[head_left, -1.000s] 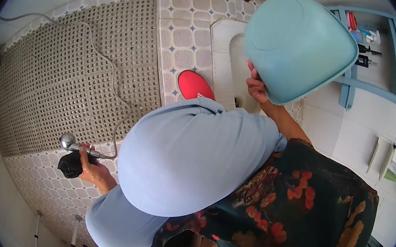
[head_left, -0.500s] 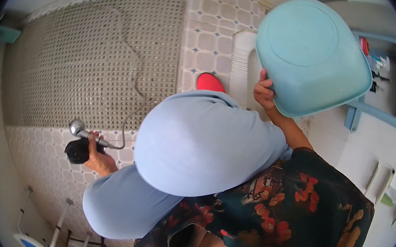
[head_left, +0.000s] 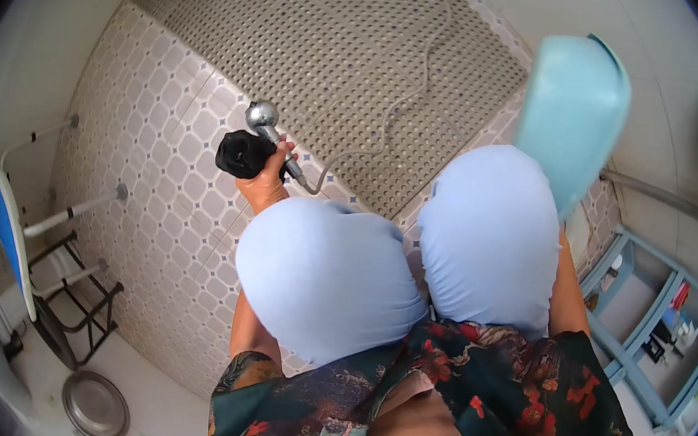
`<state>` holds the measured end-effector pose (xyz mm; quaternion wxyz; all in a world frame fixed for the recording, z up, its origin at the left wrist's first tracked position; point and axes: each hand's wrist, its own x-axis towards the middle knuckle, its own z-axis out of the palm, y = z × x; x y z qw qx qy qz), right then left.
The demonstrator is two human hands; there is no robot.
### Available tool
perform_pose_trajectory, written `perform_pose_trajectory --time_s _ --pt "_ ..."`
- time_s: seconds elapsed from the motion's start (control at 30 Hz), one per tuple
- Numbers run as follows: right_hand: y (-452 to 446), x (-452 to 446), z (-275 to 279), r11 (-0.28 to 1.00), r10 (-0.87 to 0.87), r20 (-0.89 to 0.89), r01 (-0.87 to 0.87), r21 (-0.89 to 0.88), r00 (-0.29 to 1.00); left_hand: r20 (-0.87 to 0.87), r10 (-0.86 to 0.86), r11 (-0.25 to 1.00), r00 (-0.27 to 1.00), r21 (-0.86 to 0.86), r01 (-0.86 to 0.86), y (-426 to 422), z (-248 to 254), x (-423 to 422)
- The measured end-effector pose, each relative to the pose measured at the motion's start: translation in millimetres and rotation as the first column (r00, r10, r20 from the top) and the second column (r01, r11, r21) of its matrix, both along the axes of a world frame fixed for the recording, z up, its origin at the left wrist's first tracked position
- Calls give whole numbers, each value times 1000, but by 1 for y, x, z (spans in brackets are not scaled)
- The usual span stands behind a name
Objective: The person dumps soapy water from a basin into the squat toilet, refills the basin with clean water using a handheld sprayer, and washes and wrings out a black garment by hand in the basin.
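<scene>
My left hand [head_left: 264, 186] is closed around a chrome shower head [head_left: 263, 117] and a bunched black cloth [head_left: 241, 154], to the left of my knee. The shower head points up and away from me, and its hose [head_left: 387, 123] runs from the handle across the grey mat. A turquoise basin [head_left: 569, 114] is tipped up on its side beyond my right knee. My right forearm [head_left: 571, 282] reaches toward the basin's lower end; the right hand itself is hidden behind the knee in light-blue trousers [head_left: 493, 226].
A perforated mat [head_left: 326, 43] covers the sunken floor ahead, bordered by patterned tiles [head_left: 163, 111]. At the left are a blue-and-white seat [head_left: 4, 222], a dark metal frame [head_left: 92, 318] and a round metal lid or pan [head_left: 95, 406]. A blue shelf rack [head_left: 646, 329] stands at right.
My view has turned, so the basin shows from its side instead of its bottom. My right hand has gone out of sight behind the knee. My left hand still holds the shower head and cloth.
</scene>
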<state>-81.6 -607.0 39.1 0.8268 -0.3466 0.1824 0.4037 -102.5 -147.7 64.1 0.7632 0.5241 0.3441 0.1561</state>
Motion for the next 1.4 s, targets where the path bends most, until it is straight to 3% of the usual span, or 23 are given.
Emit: perform_pose_trajectory --time_s 0.13,0.3,0.43,0.63,0.83,0.9,1.0,1.03,1.07,1.17,1.27,1.4 --pt "22 73 -24 889 177 27 -149 -433 984 25 59 997 998 -52 -58 12 1 -15" --pt "7 107 -26 482 278 12 -128 -867 961 13 132 985 991 -115 -130 15 -7 -34" --pt "110 129 40 562 129 81 -5 -827 988 -4 147 981 989 -125 -146 16 -4 -49" --pt "159 161 39 340 452 3 -168 -925 892 -20 218 970 976 -104 -219 16 -6 -69" --pt "191 178 -2 411 587 18 -279 -868 809 -136 197 975 971 -72 -208 15 28 -65" --pt "198 195 -24 450 617 35 -316 -835 786 -224 31 993 974 -105 -56 15 40 -51" --pt "201 205 -45 389 738 19 -402 -829 674 -366 -88 991 926 -124 45 11 63 -30" --pt "202 211 -54 348 802 81 -353 -868 591 -434 -160 982 887 -161 98 10 69 -22" --pt "202 216 -63 314 857 139 -287 -905 497 -468 -191 977 863 -177 120 10 73 -14" --pt "202 220 -69 294 891 172 -247 -923 419 -590 -259 966 765 -179 189 9 78 10" --pt "202 222 -76 277 921 176 -265 -923 348 -602 -281 960 747 -195 203 2 66 33" --pt "203 216 -48 300 892 117 -378 -876 437 -541 -295 947 788 -277 164 -11 12 56"
